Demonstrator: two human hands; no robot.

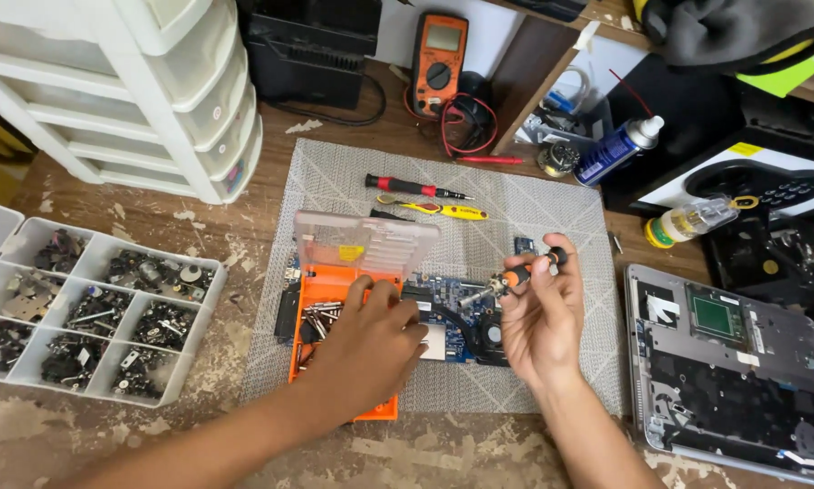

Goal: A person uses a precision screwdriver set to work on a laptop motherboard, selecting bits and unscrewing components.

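Orange-black screwdriver [522, 272], tilted, bitless

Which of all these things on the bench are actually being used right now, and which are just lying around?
In use: screwdriver in right hand; orange bit case under left hand; blue circuit board.

Lying about: multimeter, spray can, parts tray, laptop shell, red screwdriver.

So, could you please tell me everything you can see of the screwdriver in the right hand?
The screwdriver is short, with an orange grip, a black cap end and a silvery metal tip section. The right hand holds it between thumb and fingers, raised above the blue circuit board and tilted, with the cap pointing up to the right and the tip down to the left. Whether a bit sits in the tip is too small to tell. The left hand does not touch it.
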